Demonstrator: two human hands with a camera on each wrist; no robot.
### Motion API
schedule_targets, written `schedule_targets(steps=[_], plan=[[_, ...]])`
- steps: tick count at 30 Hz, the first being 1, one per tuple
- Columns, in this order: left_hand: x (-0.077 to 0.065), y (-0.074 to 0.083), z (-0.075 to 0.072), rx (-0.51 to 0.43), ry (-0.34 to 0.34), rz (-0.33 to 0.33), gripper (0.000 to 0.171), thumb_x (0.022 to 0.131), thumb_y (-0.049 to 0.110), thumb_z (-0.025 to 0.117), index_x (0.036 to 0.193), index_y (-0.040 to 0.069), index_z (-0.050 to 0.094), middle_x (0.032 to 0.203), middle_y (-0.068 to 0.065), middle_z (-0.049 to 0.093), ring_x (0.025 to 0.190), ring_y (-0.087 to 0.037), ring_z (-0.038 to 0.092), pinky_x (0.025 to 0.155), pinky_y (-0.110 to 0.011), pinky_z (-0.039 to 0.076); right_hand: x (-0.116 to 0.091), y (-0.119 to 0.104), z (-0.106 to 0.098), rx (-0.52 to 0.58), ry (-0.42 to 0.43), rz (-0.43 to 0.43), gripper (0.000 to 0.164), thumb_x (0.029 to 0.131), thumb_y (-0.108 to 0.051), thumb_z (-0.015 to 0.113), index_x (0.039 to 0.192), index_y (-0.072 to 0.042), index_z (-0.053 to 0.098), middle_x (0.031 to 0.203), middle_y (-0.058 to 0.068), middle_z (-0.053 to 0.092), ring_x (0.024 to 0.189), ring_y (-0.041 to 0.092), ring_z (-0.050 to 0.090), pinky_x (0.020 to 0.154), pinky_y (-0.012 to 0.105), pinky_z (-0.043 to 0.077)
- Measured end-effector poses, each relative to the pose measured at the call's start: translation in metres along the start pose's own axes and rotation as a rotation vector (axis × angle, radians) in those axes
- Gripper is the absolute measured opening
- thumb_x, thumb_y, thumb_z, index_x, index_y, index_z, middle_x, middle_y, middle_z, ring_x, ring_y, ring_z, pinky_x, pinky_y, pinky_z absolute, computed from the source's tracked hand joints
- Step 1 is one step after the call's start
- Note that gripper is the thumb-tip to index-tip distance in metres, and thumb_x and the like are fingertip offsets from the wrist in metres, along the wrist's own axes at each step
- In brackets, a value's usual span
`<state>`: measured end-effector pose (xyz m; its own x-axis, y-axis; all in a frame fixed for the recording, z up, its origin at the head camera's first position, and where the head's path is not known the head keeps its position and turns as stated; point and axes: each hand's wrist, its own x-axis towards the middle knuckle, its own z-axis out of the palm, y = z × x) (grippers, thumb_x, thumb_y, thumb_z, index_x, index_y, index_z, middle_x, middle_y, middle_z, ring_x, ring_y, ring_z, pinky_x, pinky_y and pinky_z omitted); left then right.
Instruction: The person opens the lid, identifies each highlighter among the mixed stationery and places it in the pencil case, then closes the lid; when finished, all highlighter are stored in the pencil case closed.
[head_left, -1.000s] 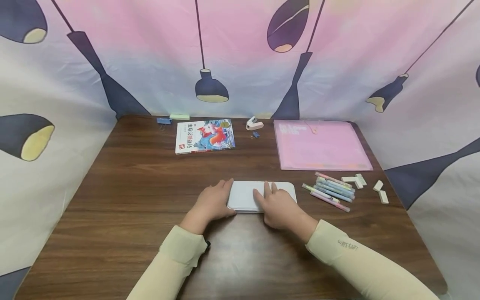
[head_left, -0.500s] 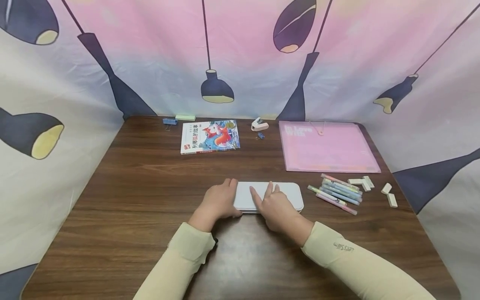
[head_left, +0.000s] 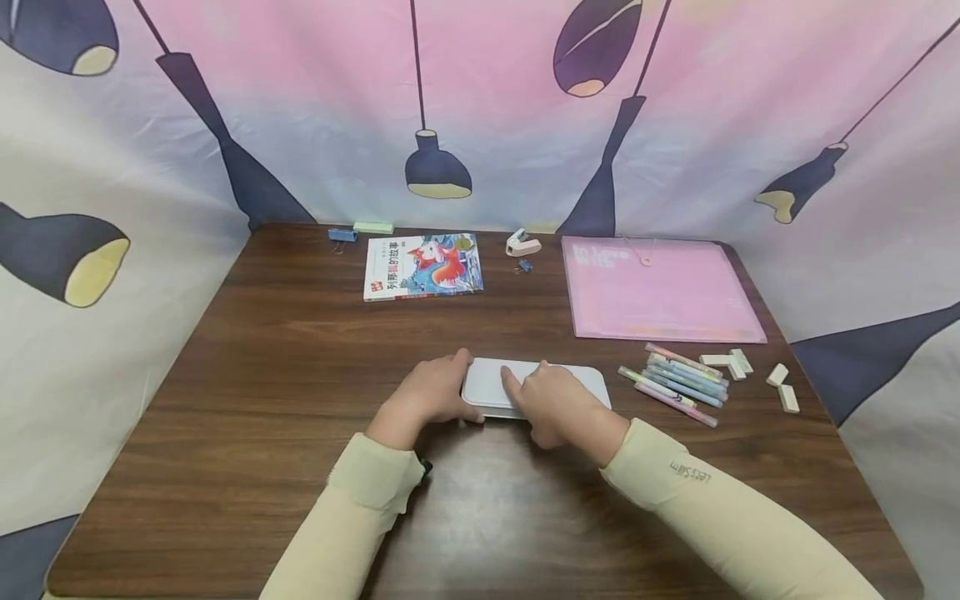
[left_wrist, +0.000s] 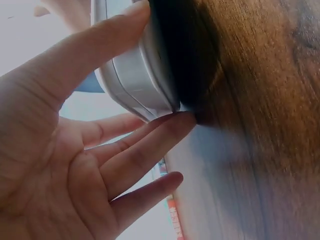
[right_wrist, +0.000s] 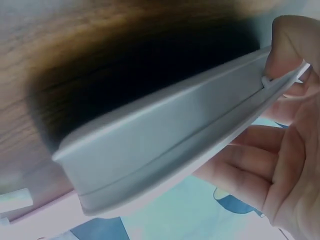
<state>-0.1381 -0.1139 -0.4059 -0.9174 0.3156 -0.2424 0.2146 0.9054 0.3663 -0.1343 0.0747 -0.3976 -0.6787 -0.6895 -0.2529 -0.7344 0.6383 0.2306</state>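
Observation:
A white, round-cornered hard case like a pencil box [head_left: 485, 380] lies at the middle of the table. My left hand [head_left: 426, 390] holds its left end; in the left wrist view the thumb lies along the near wall and the fingers [left_wrist: 155, 142] meet the end. Over the right part of the lid is my right hand [head_left: 558, 402], one finger pointing left across it. The right wrist view shows the right thumb [right_wrist: 287, 52] bent against the near wall beside a small clasp [right_wrist: 266, 81], gripping there. A thin seam runs along the wall; the inside is hidden.
Right of the case lie several coloured pens [head_left: 678, 379] and small white blocks [head_left: 724, 362]. Behind stand a pink folder [head_left: 663, 290], picture book [head_left: 424, 268], stapler [head_left: 522, 244], blue binder clips [head_left: 342, 236] and a pale green bar [head_left: 372, 227]. A printed curtain [head_left: 337, 108] borders the table [head_left: 262, 392].
The right hand's fingers have drawn in from a spread pose on the lid and curled more. More of the case's near wall shows. The left hand stays at the left end.

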Motion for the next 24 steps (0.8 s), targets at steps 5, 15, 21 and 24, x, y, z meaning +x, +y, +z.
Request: schedule_targets(steps=[5,15,21,24], plan=[[0.005,-0.002,-0.004,-0.070,-0.053,0.006,0.078,0.062,0.041,0.080,0.122,0.008,0.043,0.108,-0.005,0.056,0.087,-0.018,0.053,0.079,-0.034,0.044,-0.002,0.004,-0.004,0.026,-0.009,-0.033,0.076,0.069,-0.029,0.064,0.134,-0.001,0.037,0.096,0.020,0.064,0.095,0.032,0.060,0.076,0.039,0.050],[0.009,-0.008,0.007,-0.109,-0.067,-0.025,0.090,0.055,0.037,0.085,0.123,0.014,0.032,0.113,-0.010,0.041,0.077,-0.022,0.052,0.069,-0.034,0.046,-0.004,0.013,-0.006,0.039,0.074,-0.089,0.072,0.067,-0.034,0.063,0.130,-0.005,0.044,0.106,0.022,0.060,0.078,0.026,0.061,0.066,0.038,0.050],[0.007,-0.015,0.015,-0.241,-0.052,-0.077,0.093,0.057,0.033,0.085,0.128,0.019,0.026,0.120,-0.013,0.040,0.086,-0.025,0.052,0.076,-0.038,0.045,-0.003,0.019,-0.009,0.061,0.097,-0.111,0.071,0.066,-0.034,0.061,0.130,-0.007,0.045,0.099,0.014,0.062,0.069,0.023,0.059,0.061,0.038,0.049],[0.007,-0.019,0.019,-0.319,-0.045,-0.068,0.095,0.058,0.034,0.084,0.131,0.021,0.025,0.120,-0.012,0.039,0.093,-0.024,0.051,0.082,-0.039,0.043,-0.003,0.023,-0.009,0.100,0.073,-0.106,0.071,0.066,-0.034,0.061,0.130,-0.008,0.045,0.100,0.011,0.061,0.068,0.022,0.059,0.061,0.037,0.049]])
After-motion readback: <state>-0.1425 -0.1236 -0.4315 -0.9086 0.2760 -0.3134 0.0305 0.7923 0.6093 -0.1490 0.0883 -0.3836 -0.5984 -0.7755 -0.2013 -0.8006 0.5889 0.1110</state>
